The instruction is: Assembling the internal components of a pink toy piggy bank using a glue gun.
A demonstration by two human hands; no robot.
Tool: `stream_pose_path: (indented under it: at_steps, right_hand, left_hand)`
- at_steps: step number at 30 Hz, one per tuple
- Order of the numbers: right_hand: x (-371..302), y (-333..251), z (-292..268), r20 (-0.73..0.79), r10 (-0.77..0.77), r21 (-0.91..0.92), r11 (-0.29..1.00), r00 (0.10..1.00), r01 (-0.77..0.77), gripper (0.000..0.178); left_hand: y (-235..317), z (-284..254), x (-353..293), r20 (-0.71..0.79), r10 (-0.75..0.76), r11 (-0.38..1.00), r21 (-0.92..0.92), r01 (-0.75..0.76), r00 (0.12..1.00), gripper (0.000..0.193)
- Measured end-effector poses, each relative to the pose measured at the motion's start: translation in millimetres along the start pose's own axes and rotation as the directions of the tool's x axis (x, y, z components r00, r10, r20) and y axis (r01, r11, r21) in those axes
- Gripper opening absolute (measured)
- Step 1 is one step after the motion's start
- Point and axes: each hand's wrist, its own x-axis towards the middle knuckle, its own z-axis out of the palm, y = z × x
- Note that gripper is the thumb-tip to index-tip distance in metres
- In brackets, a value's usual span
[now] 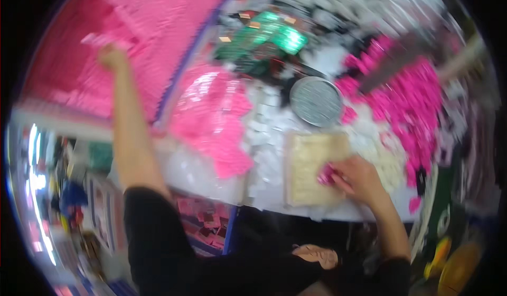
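Observation:
My left hand (112, 57) reaches far left over a large bin of pink packets (153, 47). Its fingers look closed on a pale pink packet (96, 40), though motion blurs them. Lower right, my right hand (362, 178) pinches a small shiny magenta piece (326, 175), whose exact kind is too blurred to tell. That piece is over the right part of a beige rectangular pad (309, 158) near the table's front edge. Just behind the pad stands a round metal-grey tin or lid (316, 101).
Pink packets (211, 116) are spread between bin and pad. Shiny green packets (272, 34), white pieces (266, 132) and a magenta heap (406, 100) cover the table (200, 172). Another person's forearm (465, 61) enters at right, near a blurred grey shape (398, 58).

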Motion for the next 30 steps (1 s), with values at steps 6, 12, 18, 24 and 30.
stream_pose_path:
  at_steps: [6,12,18,24,30]
  right_hand:
    - [-30,28,-28,-0.066,0.029,-0.050,0.998,0.997,-0.032,0.018]
    - [-98,123,-124,-0.450,0.471,-0.154,0.796,0.759,-0.585,0.026]
    - [-165,214,-189,-0.517,0.719,-0.199,0.427,0.465,-0.882,0.067]
    - [-145,162,-187,-0.736,0.524,-0.141,0.501,0.428,-0.854,0.070]
    - [-87,-16,-130,-0.235,0.703,0.789,0.541,0.672,-0.291,0.069]
  left_hand:
    - [6,-115,-38,0.455,-0.452,0.680,-0.381,0.627,0.767,0.041]
    - [160,-248,-148,0.951,-0.241,0.207,-0.145,0.968,0.194,0.050]
    - [297,-288,-267,0.987,0.063,0.011,0.145,0.989,-0.145,0.043]
    - [384,-307,-308,0.986,0.136,0.128,-0.111,0.986,0.093,0.042]
    - [384,-326,-324,0.521,0.551,0.421,-0.848,0.321,0.652,0.037]
